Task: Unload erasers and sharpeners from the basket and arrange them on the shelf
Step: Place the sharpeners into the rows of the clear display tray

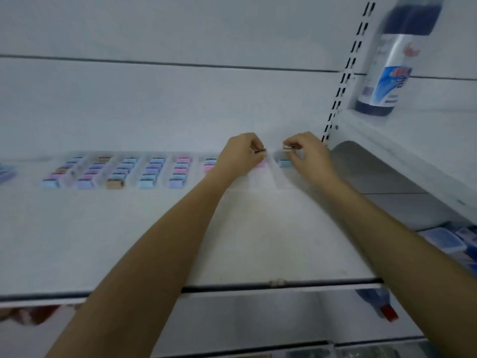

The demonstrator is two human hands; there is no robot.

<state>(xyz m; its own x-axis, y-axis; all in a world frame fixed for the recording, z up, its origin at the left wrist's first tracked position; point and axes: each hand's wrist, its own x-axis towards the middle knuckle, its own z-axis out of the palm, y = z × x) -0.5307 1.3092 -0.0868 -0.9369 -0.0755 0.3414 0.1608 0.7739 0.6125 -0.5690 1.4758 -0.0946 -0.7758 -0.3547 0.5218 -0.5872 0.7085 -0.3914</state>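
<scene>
Several rows of small pastel erasers (121, 171), blue, pink, purple and brown, lie in clear dividers at the back of the white shelf (129, 241). My left hand (240, 153) reaches to the right end of the rows and pinches a small dark-edged piece (259, 151) between its fingertips. My right hand (307, 153) pinches a similar small piece (290, 148) just to the right of it. A pink eraser (260, 164) lies under my left hand and a blue eraser (284, 163) under my right. The basket is out of view.
A slotted upright (343, 81) bounds the shelf on the right. Beyond it a blue-and-white bottle (389, 71) stands on a higher shelf, with blue-lidded boxes (446, 241) on a lower one. The shelf's front edge (258, 288) runs across the lower part of the view.
</scene>
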